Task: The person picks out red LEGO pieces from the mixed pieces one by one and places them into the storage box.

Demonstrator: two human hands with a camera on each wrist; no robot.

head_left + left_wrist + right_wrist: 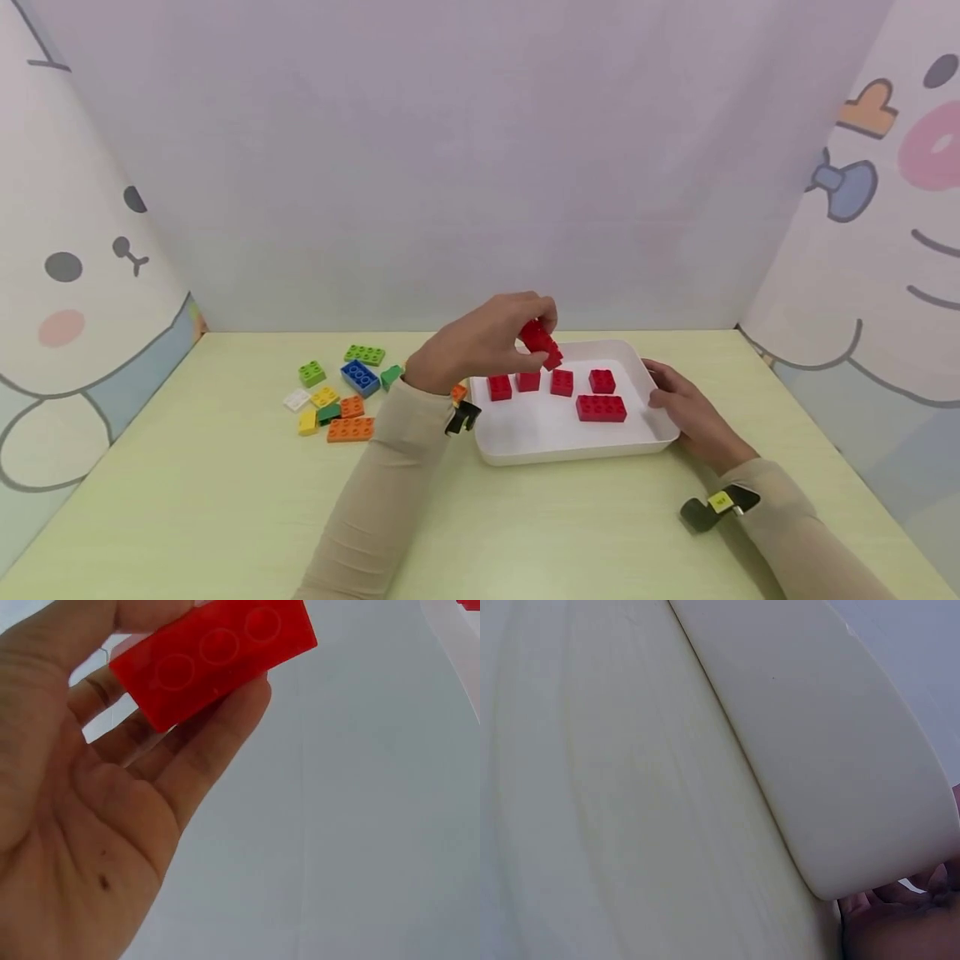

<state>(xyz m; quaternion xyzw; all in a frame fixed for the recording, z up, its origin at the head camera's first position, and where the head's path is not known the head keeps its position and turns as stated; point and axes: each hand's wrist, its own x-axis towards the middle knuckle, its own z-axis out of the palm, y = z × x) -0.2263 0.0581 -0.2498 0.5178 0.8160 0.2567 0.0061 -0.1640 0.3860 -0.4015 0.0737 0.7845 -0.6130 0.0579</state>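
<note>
My left hand is above the white tray, pinching a red toy brick between thumb and fingers. The left wrist view shows that brick tilted, with round marks along the face turned to the camera. My right hand grips the tray's right side, thumb on the rim and fingers outside. Several red bricks lie in the tray, among them a longer one and a small square one. In the right wrist view the tray's outer wall hides most of the fingers.
Left of the tray several loose bricks lie on the pale wooden table, including a blue brick, a long orange brick and a lime-green brick. My left forearm partly covers this group. A pale curtain stands behind the table.
</note>
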